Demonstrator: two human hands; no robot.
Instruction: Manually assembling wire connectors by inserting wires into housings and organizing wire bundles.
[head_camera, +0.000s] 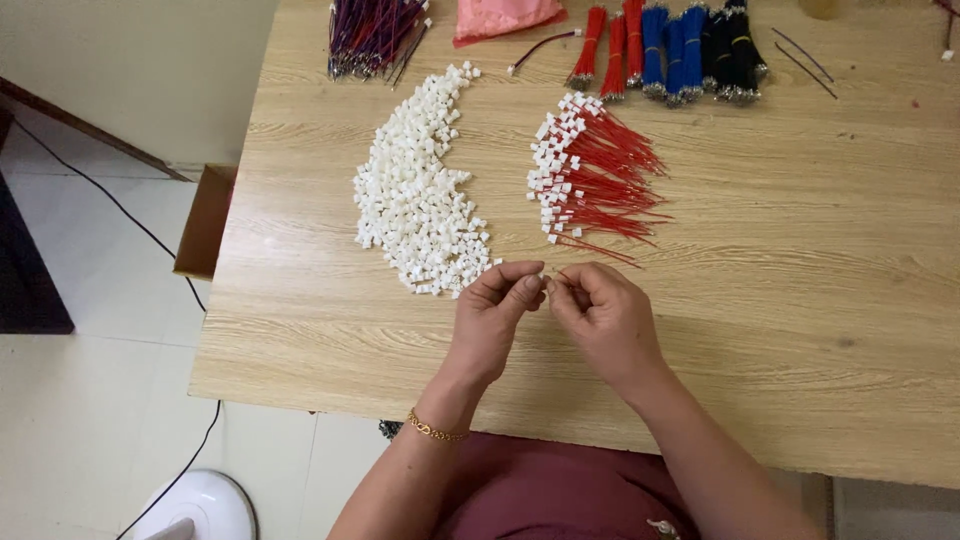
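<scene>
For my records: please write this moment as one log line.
left hand: pinches small white plastic connector | right hand: fingertips at connector | wooden table

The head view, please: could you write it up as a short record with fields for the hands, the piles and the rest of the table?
left hand: fingertips pinched on a small white connector
right hand: pinched close against the left; what it holds is too small to tell
white pile: loose connectors, left of the hands
red pile: red wires fitted with white connectors, fanned out
far edge: wire bundles in red, blue and black; purple wires; pink bag
table: light wood
</scene>
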